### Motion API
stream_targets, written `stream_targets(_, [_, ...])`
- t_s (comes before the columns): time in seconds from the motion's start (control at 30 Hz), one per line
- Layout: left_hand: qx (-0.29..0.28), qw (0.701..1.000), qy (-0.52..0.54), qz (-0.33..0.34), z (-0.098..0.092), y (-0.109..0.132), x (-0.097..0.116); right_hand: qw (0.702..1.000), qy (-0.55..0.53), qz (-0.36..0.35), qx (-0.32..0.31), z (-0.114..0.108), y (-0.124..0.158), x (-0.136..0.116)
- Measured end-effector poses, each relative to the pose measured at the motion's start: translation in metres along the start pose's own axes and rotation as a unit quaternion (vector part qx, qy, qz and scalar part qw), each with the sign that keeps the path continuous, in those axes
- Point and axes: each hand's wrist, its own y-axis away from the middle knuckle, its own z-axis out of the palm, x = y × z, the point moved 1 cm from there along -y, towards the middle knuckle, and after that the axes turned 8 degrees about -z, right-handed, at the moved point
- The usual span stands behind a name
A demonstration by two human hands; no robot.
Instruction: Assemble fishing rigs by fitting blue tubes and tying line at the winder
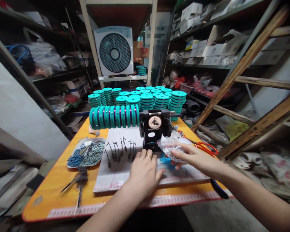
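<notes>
My left hand lies palm down on the white board, fingers apart, a ring on one finger, in front of a black winding machine. My right hand grips a clear plastic bag of small white beads, just right of the machine's base. Under that bag sits a bunch of bright blue pieces. A row of teal spools with purple line extends left from the machine. Several dark small parts with thin stems lie on the board, left of my left hand.
On the orange table, a white tray holds blue and grey pieces, with dark stemmed parts below. Red-handled scissors and a dark blue handle lie right. Teal spool stacks stand behind; a wooden ladder leans right.
</notes>
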Motion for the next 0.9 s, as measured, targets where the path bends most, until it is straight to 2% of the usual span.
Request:
stream_targets(0.2, [-0.017,0.999,0.016,0.022,-0.006,-0.004,0.012,0.999,-0.032,0.004,0.004,-0.009,0.005,0.005])
stream_targets(0.47, [-0.05,0.998,0.038,0.0,-0.025,0.026,-0.008,1.0,-0.007,0.014,-0.007,-0.014,0.009,0.001])
stream_targets(0.57, [-0.055,0.998,0.025,0.005,-0.021,0.029,-0.01,0.999,-0.025,0.02,-0.035,-0.009,0.01,-0.004])
stream_targets(0.73, [-0.039,0.999,0.016,0.014,-0.008,0.018,-0.007,0.993,-0.074,0.019,-0.093,0.014,0.004,-0.012])
stream_targets(0.83, [-0.039,0.999,0.021,0.016,-0.01,0.02,-0.008,0.991,-0.074,0.021,-0.11,0.023,-0.004,-0.008])
stream_targets(0.9, [-0.037,0.999,0.026,0.01,-0.016,0.027,-0.012,0.993,-0.049,0.026,-0.103,0.021,-0.008,-0.002])
